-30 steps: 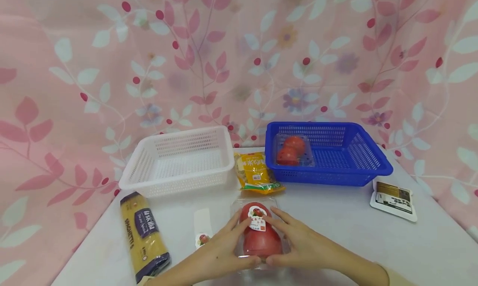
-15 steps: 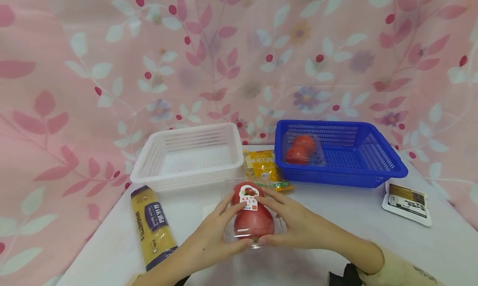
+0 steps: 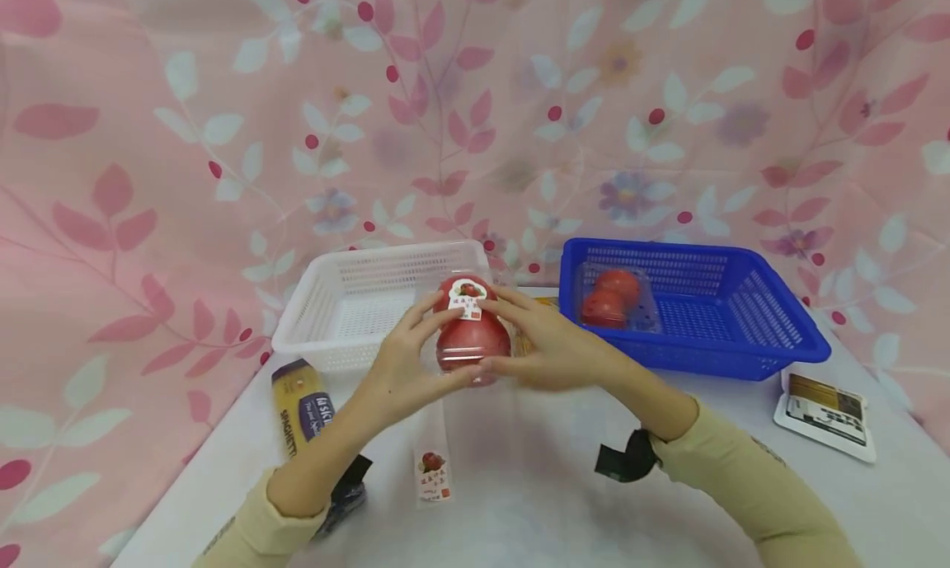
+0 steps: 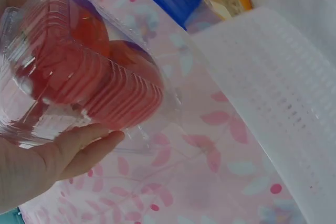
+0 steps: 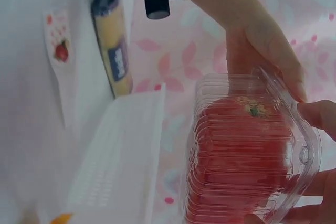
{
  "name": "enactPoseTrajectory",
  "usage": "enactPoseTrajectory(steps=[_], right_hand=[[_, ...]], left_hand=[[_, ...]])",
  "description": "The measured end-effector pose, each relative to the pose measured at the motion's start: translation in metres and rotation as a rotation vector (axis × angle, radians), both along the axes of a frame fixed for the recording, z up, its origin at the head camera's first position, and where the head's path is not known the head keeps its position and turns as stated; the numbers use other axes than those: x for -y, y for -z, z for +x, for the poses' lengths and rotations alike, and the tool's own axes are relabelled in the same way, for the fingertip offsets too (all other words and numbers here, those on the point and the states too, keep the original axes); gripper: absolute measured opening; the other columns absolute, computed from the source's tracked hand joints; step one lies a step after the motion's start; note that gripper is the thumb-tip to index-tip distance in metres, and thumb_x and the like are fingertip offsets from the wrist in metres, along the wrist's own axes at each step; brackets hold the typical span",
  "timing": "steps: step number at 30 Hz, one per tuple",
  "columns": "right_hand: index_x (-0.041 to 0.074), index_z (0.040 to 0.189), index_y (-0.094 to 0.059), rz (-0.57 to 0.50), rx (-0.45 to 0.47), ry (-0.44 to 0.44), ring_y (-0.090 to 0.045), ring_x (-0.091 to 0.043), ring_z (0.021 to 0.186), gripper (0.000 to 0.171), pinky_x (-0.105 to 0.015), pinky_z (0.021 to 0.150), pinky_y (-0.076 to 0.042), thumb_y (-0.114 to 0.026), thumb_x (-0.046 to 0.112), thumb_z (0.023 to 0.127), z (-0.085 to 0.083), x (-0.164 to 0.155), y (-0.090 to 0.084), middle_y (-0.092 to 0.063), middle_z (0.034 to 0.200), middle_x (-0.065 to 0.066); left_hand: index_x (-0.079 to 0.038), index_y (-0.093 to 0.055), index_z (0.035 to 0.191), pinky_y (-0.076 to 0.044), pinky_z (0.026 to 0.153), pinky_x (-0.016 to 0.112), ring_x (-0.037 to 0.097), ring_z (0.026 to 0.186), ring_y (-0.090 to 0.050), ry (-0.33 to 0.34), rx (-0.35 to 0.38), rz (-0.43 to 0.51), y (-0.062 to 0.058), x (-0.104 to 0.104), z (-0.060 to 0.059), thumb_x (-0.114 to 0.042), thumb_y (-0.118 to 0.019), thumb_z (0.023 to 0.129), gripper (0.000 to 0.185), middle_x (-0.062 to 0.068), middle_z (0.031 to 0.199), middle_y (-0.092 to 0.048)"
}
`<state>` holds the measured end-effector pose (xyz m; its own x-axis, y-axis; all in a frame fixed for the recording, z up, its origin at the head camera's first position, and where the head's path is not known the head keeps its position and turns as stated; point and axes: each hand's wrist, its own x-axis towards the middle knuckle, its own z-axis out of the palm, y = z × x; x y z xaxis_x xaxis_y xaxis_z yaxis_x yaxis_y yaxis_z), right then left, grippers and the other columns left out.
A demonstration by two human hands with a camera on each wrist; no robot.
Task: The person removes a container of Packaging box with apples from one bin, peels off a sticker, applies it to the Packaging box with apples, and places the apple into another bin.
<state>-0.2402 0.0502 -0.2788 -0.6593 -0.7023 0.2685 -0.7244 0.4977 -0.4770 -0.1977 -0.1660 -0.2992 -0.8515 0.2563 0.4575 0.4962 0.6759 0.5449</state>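
Before the pink leaf-print curtain (image 3: pixel 223 98), both hands grasp the tomato pack (image 3: pixel 471 329) above the white table (image 3: pixel 534 502).

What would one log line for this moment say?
hands: left hand and right hand hold tomato pack | position: lifted off table, before white basket | blue basket: another pack inside

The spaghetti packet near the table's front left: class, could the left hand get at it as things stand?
Probably not straight away. The left hand and right hand both grip the clear tomato box above the table. The spaghetti packet lies beside the left forearm with nothing on it, so a freed hand likely could.
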Motion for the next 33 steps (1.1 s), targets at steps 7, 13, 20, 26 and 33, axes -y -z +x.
enactPoseTrajectory(steps=[7,13,20,26,33], right_hand=[[0.014,0.139,-0.04,0.017,0.013,-0.003,-0.03,-0.036,0.13,0.069,-0.052,0.09,-0.042,-0.064,0.042,0.082,-0.045,0.022,-0.014,-0.023,0.148,-0.012],[0.012,0.142,-0.034,0.013,0.033,-0.042,-0.032,-0.036,0.128,0.067,-0.053,0.092,-0.04,-0.06,0.038,0.085,-0.085,0.047,-0.015,-0.021,0.149,-0.012],[0.011,0.142,-0.034,-0.012,0.068,-0.02,-0.031,-0.032,0.128,0.068,-0.05,0.095,-0.038,-0.059,0.04,0.085,-0.127,0.069,0.003,-0.023,0.148,-0.01],[0.012,0.14,-0.037,-0.043,0.167,0.01,-0.039,-0.028,0.122,0.067,-0.047,0.094,-0.04,-0.059,0.043,0.085,-0.15,0.077,0.023,-0.032,0.143,-0.008],[0.013,0.143,-0.033,-0.032,0.356,0.013,-0.044,-0.023,0.117,0.067,-0.045,0.096,-0.038,-0.055,0.044,0.088,-0.162,0.087,0.046,-0.045,0.135,-0.005]], left_hand=[[-0.016,-0.051,0.131,-0.045,0.086,0.05,0.033,0.126,-0.036,0.035,-0.022,-0.101,-0.015,0.023,-0.046,-0.044,-0.073,0.073,0.068,0.008,0.142,-0.034],[-0.013,-0.048,0.133,-0.039,0.092,0.053,0.035,0.127,-0.034,0.034,-0.007,-0.151,-0.018,0.042,-0.085,-0.041,-0.072,0.076,0.068,0.012,0.142,-0.033],[-0.005,-0.05,0.131,-0.032,0.099,0.054,0.036,0.128,-0.032,0.068,0.02,-0.126,-0.009,0.062,-0.125,-0.022,-0.067,0.081,0.055,0.017,0.141,-0.035],[-0.007,-0.051,0.131,-0.028,0.102,0.053,0.031,0.129,-0.033,0.056,0.121,-0.143,0.006,0.071,-0.154,-0.031,-0.067,0.081,0.057,0.014,0.141,-0.038],[-0.009,-0.053,0.128,-0.031,0.099,0.053,0.03,0.126,-0.037,0.033,0.283,-0.153,0.019,0.083,-0.172,-0.039,-0.067,0.08,0.059,0.01,0.133,-0.048]])
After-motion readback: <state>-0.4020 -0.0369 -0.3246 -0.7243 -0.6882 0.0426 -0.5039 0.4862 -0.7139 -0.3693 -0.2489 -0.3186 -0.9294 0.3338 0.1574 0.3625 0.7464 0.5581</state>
